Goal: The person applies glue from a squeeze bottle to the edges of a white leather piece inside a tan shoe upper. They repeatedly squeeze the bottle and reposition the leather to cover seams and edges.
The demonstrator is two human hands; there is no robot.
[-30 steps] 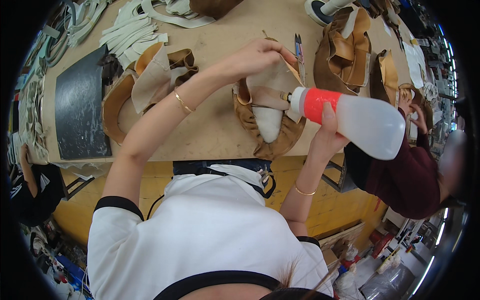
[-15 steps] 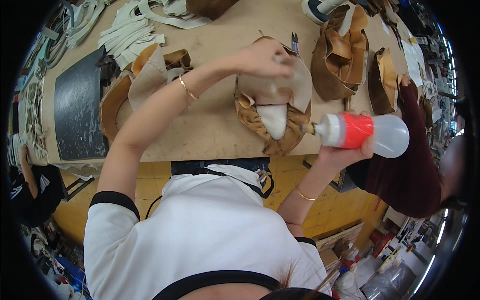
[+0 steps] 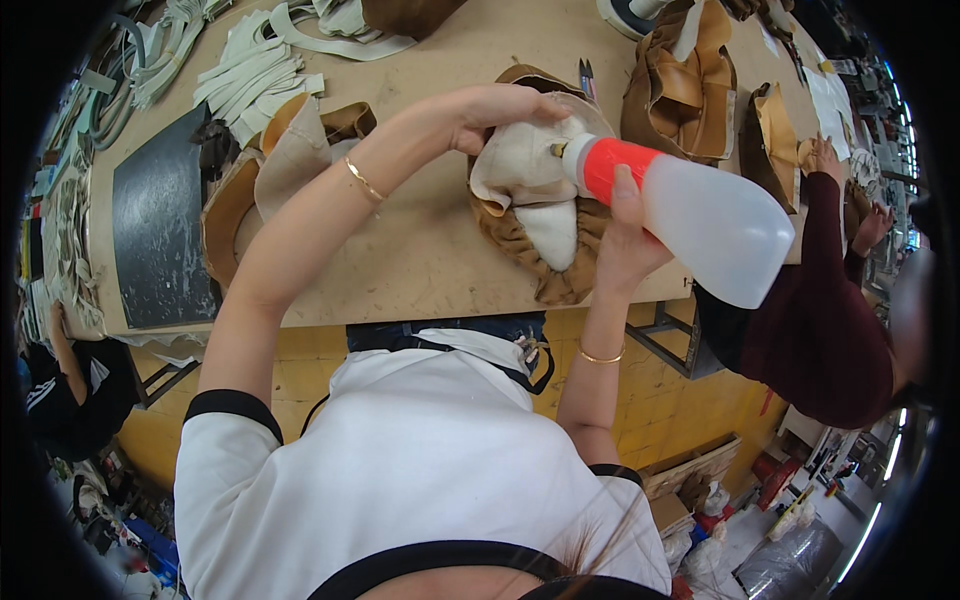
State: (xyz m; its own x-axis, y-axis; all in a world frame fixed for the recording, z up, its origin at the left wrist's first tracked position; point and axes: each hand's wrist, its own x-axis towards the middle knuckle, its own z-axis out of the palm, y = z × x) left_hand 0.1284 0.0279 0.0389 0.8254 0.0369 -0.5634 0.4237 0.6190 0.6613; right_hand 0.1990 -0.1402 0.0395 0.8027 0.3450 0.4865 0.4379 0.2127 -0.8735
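In my right hand is a translucent squeeze bottle with a red band. It is tilted, its narrow nozzle pointing left, just over the pale lining of a brown leather upper. My left hand grips the far part of that upper, thumb at the left edge and fingers reaching across the top; some fingertips are hard to make out. The near end of the upper is gathered in folds around a white insole-shaped piece.
More brown leather uppers lie to the right and left. At left are a dark board and pale strips. Pens lie beyond the upper. A co-worker in a maroon sleeve works at the right.
The bottle has moved left and away from me, its nozzle now over the lining. My left hand has shifted slightly left, from above the lining to the upper's far left edge.
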